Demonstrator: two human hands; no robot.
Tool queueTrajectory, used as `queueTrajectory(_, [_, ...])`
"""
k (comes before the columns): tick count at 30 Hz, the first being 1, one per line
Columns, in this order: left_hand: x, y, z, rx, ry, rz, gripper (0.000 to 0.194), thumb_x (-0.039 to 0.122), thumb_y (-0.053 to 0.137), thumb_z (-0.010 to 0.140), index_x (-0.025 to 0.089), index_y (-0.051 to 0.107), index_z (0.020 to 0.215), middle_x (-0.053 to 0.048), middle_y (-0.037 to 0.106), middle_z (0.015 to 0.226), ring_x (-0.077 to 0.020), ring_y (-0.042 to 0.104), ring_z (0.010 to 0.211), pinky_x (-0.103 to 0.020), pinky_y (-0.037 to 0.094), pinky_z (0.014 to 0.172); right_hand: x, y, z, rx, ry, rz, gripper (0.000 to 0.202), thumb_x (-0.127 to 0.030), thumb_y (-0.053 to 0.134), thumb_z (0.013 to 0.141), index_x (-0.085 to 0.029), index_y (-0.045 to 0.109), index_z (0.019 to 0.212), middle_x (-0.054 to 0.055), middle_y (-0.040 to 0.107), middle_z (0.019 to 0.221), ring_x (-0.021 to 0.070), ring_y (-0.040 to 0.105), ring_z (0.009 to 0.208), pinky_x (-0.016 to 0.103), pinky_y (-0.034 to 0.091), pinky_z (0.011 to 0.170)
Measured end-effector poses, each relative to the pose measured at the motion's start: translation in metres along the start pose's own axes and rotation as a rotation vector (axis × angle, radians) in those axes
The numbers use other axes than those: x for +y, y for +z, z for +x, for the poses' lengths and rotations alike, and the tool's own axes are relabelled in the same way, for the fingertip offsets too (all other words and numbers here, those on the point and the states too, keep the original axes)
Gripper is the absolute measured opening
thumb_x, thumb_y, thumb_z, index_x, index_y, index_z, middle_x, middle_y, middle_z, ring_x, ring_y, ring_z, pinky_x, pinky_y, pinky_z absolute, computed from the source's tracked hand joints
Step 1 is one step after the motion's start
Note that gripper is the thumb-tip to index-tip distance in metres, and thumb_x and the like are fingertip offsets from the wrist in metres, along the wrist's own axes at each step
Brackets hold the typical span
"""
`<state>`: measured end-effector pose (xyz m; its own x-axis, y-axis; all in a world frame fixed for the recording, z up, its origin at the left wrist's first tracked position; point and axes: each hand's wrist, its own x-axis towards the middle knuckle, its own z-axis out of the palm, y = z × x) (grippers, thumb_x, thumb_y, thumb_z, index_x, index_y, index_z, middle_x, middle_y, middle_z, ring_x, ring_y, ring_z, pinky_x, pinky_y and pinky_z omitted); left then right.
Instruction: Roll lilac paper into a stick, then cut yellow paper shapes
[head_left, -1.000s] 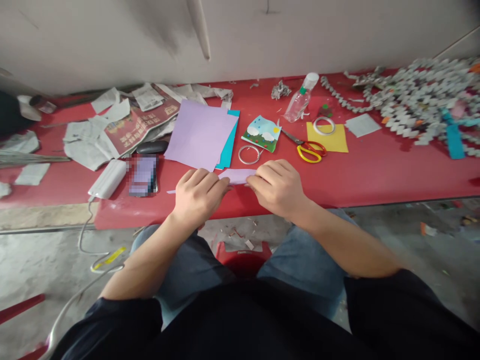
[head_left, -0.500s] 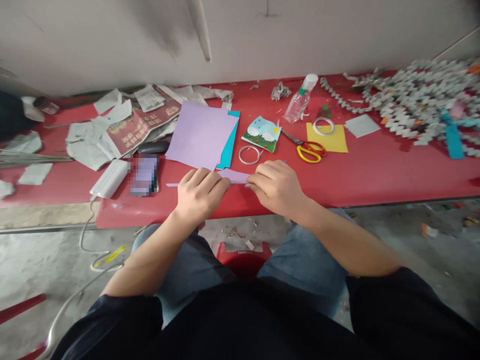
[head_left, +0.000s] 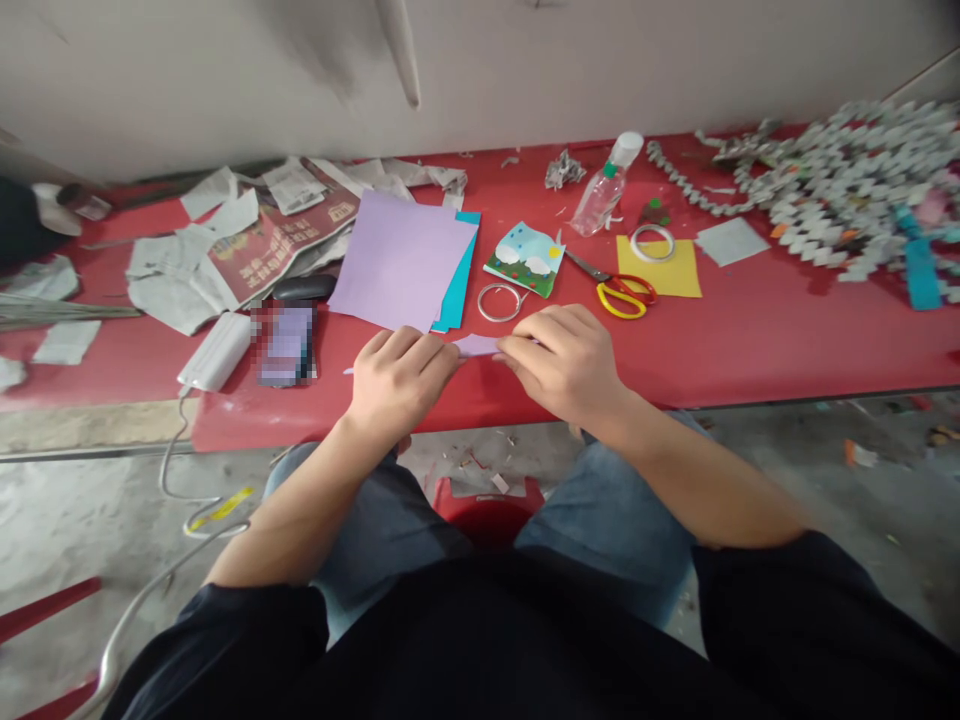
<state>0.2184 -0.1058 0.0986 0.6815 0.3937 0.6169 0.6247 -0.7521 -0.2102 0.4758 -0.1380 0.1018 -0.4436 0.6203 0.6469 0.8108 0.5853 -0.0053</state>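
From the head view, it's all happening at mid-desk: a narrow folded strip of lilac paper (head_left: 478, 346) is stretched between 2 hands, just above or on the red smooth-topped desk (head_left: 787, 335); the contact is hard to tell. The left hand (head_left: 400, 385) has its fingers pinched together on the strip's 9 o'clock end, and the right hand (head_left: 564, 365) has its fingers clamped on the 3 o'clock end! That 2-ended grip probably keeps the paper taut and its crease straight.

Call the strip the clock's centre. At 11 o'clock lie large flat lilac sheets (head_left: 401, 250) over a teal paper sheet (head_left: 459, 285), left near, it seems, as ready stock. At 1 o'clock, a small printed card with clouds and a sun (head_left: 526, 262) sits just beyond a thin pale ring (head_left: 498, 319). And out at 2 o'clock, metal scissors with red and yellow handles (head_left: 604, 277), handles angled towards the right hand, presumably for easy reach! A phone-like slab, blurred out (head_left: 287, 345), lies at 9 o'clock, beyond the left hand, seemingly out of the working space.
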Motion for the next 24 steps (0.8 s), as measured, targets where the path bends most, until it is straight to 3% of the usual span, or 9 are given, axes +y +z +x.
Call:
queueTrajectory(7, [0.000, 0.002, -0.001, 0.059, 0.000, -0.064, 0.009, 0.026, 0.077, 0.096, 0.023, 0.069, 0.100, 0.000, 0.068, 0.073, -0.0199, 0.058, 0.068, -0.038, 0.038, 0.059, 0.003, 0.002, -0.002, -0.027, -0.035, -0.073, 0.022, -0.025, 0.061, 0.107, -0.023, 0.071, 0.087, 0.001, 0.067, 0.080, 0.0188, 0.054, 0.080, 0.038, 0.036, 0.077])
queueTrajectory(13, [-0.003, -0.001, 0.000, 0.057, 0.018, -0.032, 0.009, 0.025, 0.077, 0.096, 0.024, 0.068, 0.097, 0.001, 0.068, 0.071, -0.0198, 0.060, 0.072, -0.038, 0.041, 0.061, 0.008, 0.003, -0.003, -0.087, -0.004, -0.010, 0.023, -0.033, 0.060, 0.109, -0.022, 0.074, 0.094, 0.003, 0.068, 0.083, 0.0194, 0.057, 0.080, 0.038, 0.037, 0.077])
queueTrajectory(19, [-0.015, -0.001, -0.002, 0.032, -0.062, -0.019, 0.005, 0.024, 0.072, 0.099, 0.024, 0.069, 0.094, -0.001, 0.069, 0.072, -0.0212, 0.062, 0.076, -0.038, 0.042, 0.063, 0.027, -0.002, -0.002, -0.057, 0.072, 0.148, 0.020, -0.033, 0.063, 0.107, -0.021, 0.076, 0.098, 0.004, 0.075, 0.089, 0.0199, 0.064, 0.083, 0.038, 0.040, 0.076])
queueTrajectory(24, [-0.023, -0.003, -0.005, 0.015, -0.141, -0.058, 0.006, 0.020, 0.069, 0.098, 0.023, 0.072, 0.094, -0.002, 0.074, 0.078, -0.0221, 0.063, 0.076, -0.039, 0.042, 0.063, 0.044, -0.013, -0.001, -0.076, 0.100, 0.149, 0.019, -0.030, 0.063, 0.106, -0.021, 0.077, 0.095, 0.005, 0.075, 0.088, 0.0208, 0.065, 0.082, 0.039, 0.042, 0.078])
